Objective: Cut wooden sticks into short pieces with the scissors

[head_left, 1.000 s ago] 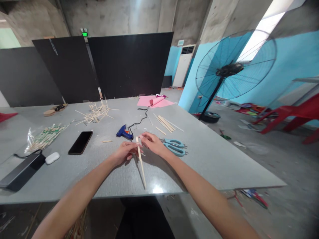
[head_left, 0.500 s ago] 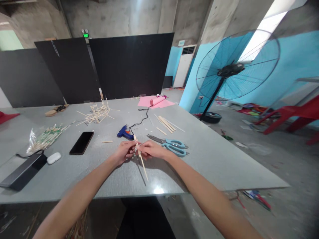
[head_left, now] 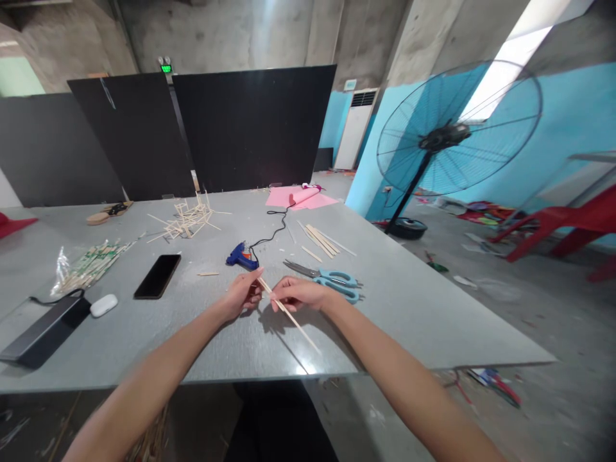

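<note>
Thin wooden sticks, seemingly joined lengthwise, slant between my two hands above the table, their long end pointing toward the near edge on the right. My left hand pinches the upper end. Lower down, the fingers of my right hand close on the middle of the sticks. Just beyond my left hand lies a blue glue gun with a black cord. Scissors with light blue handles rest beside my right hand. How the sticks are joined is partly hidden by my fingers.
On the grey table are a phone, a white case, a dark box, a bag of sticks, a stick structure, loose flat sticks and pink paper. A large fan stands at right.
The sticks have swung so their near end points further right. My right hand has shifted slightly down along them; my left hand stays nearly in place.
</note>
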The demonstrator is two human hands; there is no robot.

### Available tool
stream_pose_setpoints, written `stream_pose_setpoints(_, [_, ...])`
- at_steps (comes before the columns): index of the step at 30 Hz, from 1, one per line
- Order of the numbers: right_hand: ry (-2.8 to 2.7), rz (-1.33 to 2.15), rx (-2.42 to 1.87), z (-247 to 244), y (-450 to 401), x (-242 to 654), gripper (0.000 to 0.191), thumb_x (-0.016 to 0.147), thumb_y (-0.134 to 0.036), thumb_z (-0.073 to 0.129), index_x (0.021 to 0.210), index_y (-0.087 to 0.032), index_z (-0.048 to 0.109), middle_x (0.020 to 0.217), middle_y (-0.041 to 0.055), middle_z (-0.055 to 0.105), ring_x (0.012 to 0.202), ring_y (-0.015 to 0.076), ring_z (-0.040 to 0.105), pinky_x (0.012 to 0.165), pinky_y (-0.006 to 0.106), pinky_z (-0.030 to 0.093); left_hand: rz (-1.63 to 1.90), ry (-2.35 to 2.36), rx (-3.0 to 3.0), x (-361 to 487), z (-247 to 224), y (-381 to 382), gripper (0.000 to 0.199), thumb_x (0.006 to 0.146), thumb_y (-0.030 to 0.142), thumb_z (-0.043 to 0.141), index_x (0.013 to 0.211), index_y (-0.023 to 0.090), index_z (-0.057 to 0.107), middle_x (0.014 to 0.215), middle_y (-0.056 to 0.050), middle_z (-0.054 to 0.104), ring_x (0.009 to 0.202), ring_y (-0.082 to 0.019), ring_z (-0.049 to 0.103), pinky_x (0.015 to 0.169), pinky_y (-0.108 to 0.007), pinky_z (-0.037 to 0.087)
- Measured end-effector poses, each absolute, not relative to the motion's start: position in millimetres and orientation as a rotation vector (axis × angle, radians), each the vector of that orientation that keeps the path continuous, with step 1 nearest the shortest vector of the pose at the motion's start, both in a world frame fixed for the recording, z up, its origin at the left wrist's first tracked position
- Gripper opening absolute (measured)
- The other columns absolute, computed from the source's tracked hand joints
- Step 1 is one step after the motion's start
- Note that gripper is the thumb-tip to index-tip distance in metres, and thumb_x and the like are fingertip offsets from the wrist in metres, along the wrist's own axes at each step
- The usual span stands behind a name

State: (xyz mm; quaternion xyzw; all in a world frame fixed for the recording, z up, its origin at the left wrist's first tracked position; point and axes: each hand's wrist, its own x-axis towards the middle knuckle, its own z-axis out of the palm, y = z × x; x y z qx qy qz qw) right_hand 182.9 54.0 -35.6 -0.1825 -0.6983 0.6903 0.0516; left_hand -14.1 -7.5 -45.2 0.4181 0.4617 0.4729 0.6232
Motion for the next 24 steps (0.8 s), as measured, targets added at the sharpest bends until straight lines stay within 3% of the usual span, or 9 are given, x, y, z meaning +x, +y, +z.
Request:
stream_pose_setpoints(7, [-2.125,2.288,-0.426,-36,63,195,0.036,0.08,-0.044,0.073,0.06,-0.015,0.069,0.038,-0.005,0.041,0.036,0.0064,0.026,0.035,0.021,0.016,0.772,0.997,1.317,-26,-40,-14,0.063,0.083,0.07,0.068,0.051,0.017,0.059,0.038,0.005,0.032,0.037,-0.006,0.024,0.041,-0.024,0.016])
stream_pose_setpoints(13, [-2.183,2.351,-0.428,-35,66,198,0.033,0.082,-0.036,0.068,0.059,-0.013,0.066,0.041,-0.0043,0.045,0.035,0.0044,0.029,0.036,0.018,0.02,0.487,0.861,1.523,-32,-24,-20,0.059,0.09,0.066,0.064,0.077,0.012,0.081,0.052,-0.004,0.054,0.048,-0.011,0.034,0.048,-0.027,0.023])
stream_pose_setpoints(21, [-2.121,2.484,-0.41,-42,62,187,0.025,0.08,-0.034,0.07,0.078,-0.009,0.072,0.05,-0.0055,0.05,0.035,0.0034,0.029,0.035,0.017,0.021,0.37,0.738,1.505,-26,-17,-24,0.051,0.092,0.063,0.067,0.097,0.015,0.082,0.061,-0.004,0.06,0.053,-0.012,0.037,0.052,-0.028,0.028])
stream_pose_setpoints(24, [-2.083,2.505,-0.431,-45,62,185,0.027,0.078,-0.036,0.07,0.071,-0.01,0.07,0.043,-0.0069,0.044,0.035,0.0042,0.026,0.035,0.018,0.021,0.364,0.758,1.478,-28,-22,-23,0.049,0.093,0.061,0.066,0.096,0.014,0.081,0.058,-0.004,0.06,0.051,-0.012,0.037,0.051,-0.028,0.028])
